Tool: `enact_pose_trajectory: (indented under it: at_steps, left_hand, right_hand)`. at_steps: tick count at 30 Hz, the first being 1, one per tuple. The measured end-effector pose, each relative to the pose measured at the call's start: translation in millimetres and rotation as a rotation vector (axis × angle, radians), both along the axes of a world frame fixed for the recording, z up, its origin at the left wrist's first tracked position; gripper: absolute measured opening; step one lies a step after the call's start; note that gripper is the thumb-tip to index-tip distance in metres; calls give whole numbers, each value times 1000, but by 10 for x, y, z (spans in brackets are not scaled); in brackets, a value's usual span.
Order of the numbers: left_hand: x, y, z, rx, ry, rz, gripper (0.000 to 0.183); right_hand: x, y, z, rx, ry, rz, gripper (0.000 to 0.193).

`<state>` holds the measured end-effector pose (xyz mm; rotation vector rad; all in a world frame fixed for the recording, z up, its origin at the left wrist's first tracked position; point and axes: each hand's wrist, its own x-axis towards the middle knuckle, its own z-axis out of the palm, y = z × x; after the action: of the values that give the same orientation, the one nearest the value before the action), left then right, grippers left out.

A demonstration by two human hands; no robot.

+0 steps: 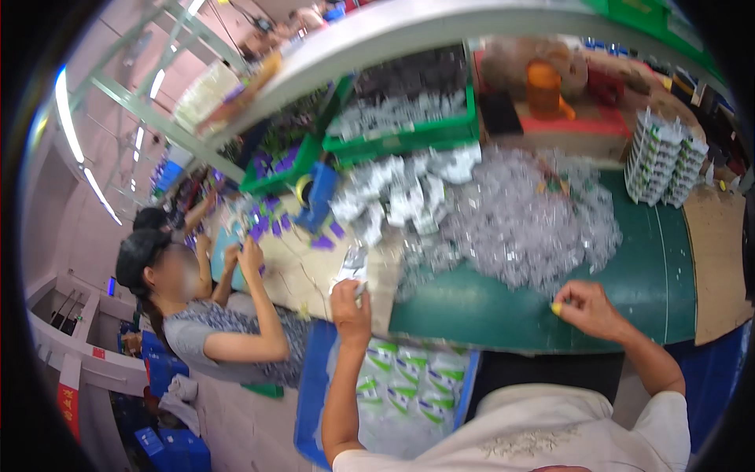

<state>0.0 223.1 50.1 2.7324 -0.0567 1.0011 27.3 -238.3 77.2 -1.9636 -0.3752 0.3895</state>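
Observation:
My left hand [351, 313] is closed at the near edge of the table, its thumb and fingers pinching a silver-and-white packet [354, 263] that points away from me. Over the green mat [487, 315], my right hand [591, 309] has its fingers drawn together. A small yellow spot [557, 308] shows at its fingertips; I cannot make out whether it is a finger cover or a held piece. Just beyond that hand spreads a large heap of small clear plastic pieces [527, 216]. More silver-and-white packets [401, 193] lie loosely piled left of the heap.
A blue bin [314, 393] of clear bags with green print stands below the table edge. Green crates [401, 140] line the back, beside a blue tape dispenser [316, 197]. White trays [657, 157] are stacked at right, near an orange mug [544, 90]. A co-worker [228, 315] works at left.

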Motion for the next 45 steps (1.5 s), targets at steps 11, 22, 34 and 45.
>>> enact_pose_trajectory:
  at_steps: [11,22,34,45]
  left_hand:
    - [-842,-2173,-343,-51,216,-502,36]
    - [-813,-2226,-437,-132,336,-545,38]
    - [-33,-368,-217,-93,357,-231,29]
    - [-469,-1045,-144,-197,373,-350,39]
  right_hand:
    - [-106,208,135,-95,-131,86,7]
    - [-314,661,-246,-533,-690,417,16]
    - [-377,543,-184,-488,-619,421,35]
    - [-315,423,-179,-450,-555,329,23]
